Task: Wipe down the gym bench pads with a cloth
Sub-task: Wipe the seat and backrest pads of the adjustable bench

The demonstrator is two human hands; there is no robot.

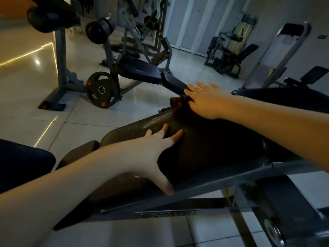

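- The right hand (204,102) is lying flat with its fingers straight and slightly spread, pressing down on a bunched dark red cloth (178,106). It is not curling round the fabric. A flat palm is probably being used so that the pressure spreads and the cloth drags evenly.
- The cloth is sitting at the far end of the long black textured vinyl bench pad (213,148), touching its surface. It is crumpling out from under the fingers on the side away from the wrist.
- The left hand (156,150) is splayed open near the middle of the pad. Its four fingers are resting on the top face and its thumb is reaching down over the near edge, towards the grey steel frame (231,177). It is holding nothing, and is most likely bracing the person's lean and steadying the pad against the push of the wiping.
- A pale streak is showing on the pad just beside the cloth. I cannot tell whether it is dampness or reflected light.
- Wiping appears to be going on at the far end. The stretch under the left hand will need that hand lifted clear first.
- Well apart, a round black weight plate with red marks (102,90) is standing on the pale tiled floor (80,122), beside another dark-padded bench (138,69).
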